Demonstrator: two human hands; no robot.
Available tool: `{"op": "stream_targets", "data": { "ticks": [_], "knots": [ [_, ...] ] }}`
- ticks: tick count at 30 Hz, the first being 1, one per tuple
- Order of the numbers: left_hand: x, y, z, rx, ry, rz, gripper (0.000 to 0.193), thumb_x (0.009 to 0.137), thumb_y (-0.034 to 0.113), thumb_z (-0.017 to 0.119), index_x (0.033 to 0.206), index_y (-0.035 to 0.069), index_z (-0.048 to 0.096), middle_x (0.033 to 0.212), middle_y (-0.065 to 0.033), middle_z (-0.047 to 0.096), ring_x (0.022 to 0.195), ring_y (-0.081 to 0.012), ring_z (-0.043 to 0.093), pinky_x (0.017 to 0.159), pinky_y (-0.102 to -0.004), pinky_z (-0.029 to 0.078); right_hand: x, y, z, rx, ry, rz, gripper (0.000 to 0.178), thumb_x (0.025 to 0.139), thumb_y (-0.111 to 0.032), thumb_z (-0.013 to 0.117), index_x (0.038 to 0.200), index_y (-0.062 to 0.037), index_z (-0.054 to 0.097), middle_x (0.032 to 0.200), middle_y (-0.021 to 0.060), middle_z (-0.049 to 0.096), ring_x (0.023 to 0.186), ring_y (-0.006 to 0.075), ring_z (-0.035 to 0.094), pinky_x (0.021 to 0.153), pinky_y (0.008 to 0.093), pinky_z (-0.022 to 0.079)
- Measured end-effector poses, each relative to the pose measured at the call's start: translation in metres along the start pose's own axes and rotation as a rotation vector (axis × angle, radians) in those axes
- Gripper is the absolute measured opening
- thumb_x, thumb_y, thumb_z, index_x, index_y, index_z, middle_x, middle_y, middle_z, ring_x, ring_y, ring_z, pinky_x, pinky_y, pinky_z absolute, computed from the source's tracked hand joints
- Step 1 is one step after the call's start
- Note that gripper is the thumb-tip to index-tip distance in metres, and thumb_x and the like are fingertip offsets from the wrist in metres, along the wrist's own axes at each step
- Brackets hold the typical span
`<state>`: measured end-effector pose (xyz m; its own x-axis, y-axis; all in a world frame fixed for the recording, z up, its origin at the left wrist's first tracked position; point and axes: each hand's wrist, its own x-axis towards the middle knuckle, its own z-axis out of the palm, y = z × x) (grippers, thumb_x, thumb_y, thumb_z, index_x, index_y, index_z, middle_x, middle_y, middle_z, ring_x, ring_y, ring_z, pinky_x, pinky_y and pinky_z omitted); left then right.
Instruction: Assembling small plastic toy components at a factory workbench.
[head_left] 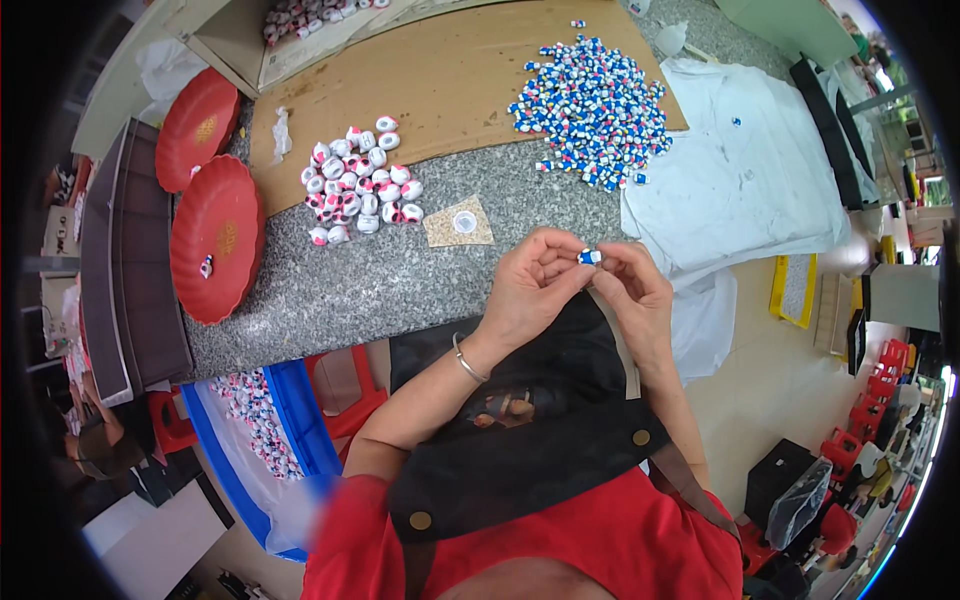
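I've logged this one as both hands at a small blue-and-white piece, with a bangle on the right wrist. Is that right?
Not quite: the head view shows the bangle on the left wrist. The rest stands: the left hand and right hand are both at the small blue-and-white piece.

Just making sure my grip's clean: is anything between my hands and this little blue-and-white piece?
Nothing visible is in the way: the small blue-and-white piece is held directly between the left hand and the right hand.
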<state>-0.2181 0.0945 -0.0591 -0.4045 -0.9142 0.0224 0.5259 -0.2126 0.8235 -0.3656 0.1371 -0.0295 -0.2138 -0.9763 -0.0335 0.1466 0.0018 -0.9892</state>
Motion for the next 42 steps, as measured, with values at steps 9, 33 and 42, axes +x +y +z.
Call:
{"op": "stream_targets", "data": {
  "ticks": [9,33,42],
  "knots": [
    [0.000,0.007,-0.010,-0.064,-0.106,-0.170,0.016,0.092,-0.001,0.062,0.107,-0.001,0.057,0.099,-0.0132,0.069,0.087,-0.0169,0.069,0.077,-0.0274,0.058,0.005,-0.015,0.003,-0.545,-0.132,-0.330,0.004,0.089,0.000,0.062,0.092,0.0028,0.061,0.084,0.0067,0.057,0.076,0.0148,0.057,0.067,0.0283,0.046],
    [-0.003,-0.003,-0.010,-0.224,-0.114,-0.337,0.006,0.093,0.008,0.063,0.099,0.005,0.062,0.091,-0.0095,0.070,0.076,-0.0132,0.069,0.070,-0.0251,0.058,0.016,-0.004,0.005,-0.709,0.024,-0.471,0.006,0.090,-0.004,0.066,0.090,0.0001,0.062,0.075,0.0057,0.063,0.061,0.0121,0.061,0.053,0.0239,0.047],
    [0.001,-0.009,-0.021,-0.516,-0.084,-0.355,0.010,0.094,0.008,0.062,0.104,0.006,0.061,0.092,-0.0082,0.070,0.077,-0.0120,0.069,0.070,-0.0237,0.058,0.033,0.017,-0.031,-0.593,-0.043,0.074,0.015,0.098,-0.012,0.059,0.088,-0.0006,0.057,0.081,0.0032,0.062,0.066,0.0083,0.055,0.063,0.0246,0.048]
  ]
}}
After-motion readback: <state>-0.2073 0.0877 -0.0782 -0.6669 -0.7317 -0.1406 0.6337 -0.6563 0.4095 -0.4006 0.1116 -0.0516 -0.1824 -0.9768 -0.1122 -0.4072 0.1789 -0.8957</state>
